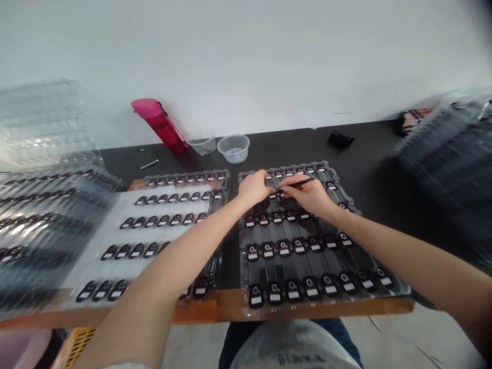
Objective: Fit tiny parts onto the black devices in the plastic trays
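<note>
A clear plastic tray (pixel 269 266) in front of me holds rows of small black devices (pixel 293 289), each with a ring mark and a white label. My left hand (pixel 253 188) rests at the tray's upper left, fingers bent, its thumb against a small black device in the second row from the back. Beside it, my right hand (pixel 307 195) pinches a thin black pen-like tool (pixel 303 183). The tool's tip points left, to the device at my left thumb. My fingers partly cover that spot, so the exact contact is hidden.
A second tray of devices (pixel 164 220) lies left on a white sheet, beneath my left forearm. Stacked clear trays (pixel 42 225) stand far left, more stacked trays (pixel 453 164) at right. Behind are a pink-red cylinder (pixel 163 125), a plastic tub (pixel 233 149) and a black object (pixel 340 139).
</note>
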`<control>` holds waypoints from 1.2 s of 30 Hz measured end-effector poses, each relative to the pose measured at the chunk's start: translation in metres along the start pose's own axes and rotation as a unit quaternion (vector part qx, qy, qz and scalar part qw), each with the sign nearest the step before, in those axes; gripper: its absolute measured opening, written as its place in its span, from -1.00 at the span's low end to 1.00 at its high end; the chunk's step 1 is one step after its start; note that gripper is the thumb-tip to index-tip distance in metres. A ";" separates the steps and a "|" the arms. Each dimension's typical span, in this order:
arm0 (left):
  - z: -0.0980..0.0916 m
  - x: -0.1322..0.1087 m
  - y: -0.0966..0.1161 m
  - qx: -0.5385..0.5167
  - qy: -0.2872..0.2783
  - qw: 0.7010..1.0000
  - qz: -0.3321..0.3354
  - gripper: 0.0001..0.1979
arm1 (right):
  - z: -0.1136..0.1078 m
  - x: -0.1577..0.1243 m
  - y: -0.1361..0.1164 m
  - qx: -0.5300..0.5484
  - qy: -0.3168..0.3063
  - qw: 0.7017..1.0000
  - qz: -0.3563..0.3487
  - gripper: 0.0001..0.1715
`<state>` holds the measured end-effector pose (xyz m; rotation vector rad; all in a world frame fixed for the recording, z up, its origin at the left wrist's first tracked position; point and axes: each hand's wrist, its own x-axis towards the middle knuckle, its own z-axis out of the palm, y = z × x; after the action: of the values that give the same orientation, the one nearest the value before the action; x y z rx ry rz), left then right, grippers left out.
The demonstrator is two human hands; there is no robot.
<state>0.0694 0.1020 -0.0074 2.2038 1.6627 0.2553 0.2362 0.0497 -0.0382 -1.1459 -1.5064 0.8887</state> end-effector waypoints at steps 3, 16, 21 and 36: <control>0.000 0.000 0.000 0.001 0.001 1.000 0.000 -0.57 | 0.000 0.000 -0.001 -0.001 0.000 1.000 0.001 -0.81; -0.001 -0.003 0.002 0.019 0.009 1.000 0.006 -0.58 | -0.001 -0.001 -0.004 -0.008 0.001 1.000 0.010 -0.78; -0.001 -0.001 0.001 0.000 0.006 1.000 -0.002 -0.58 | -0.004 0.001 -0.010 0.006 0.029 0.999 0.023 -0.79; -0.029 -0.035 -0.015 -0.567 -0.199 0.792 -0.110 -0.42 | -0.005 -0.007 -0.070 0.077 0.024 0.997 0.010 -0.76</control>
<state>0.0358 0.0774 0.0163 1.0366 1.0292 0.5100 0.2259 0.0227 0.0265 -1.0636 -1.3648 0.9673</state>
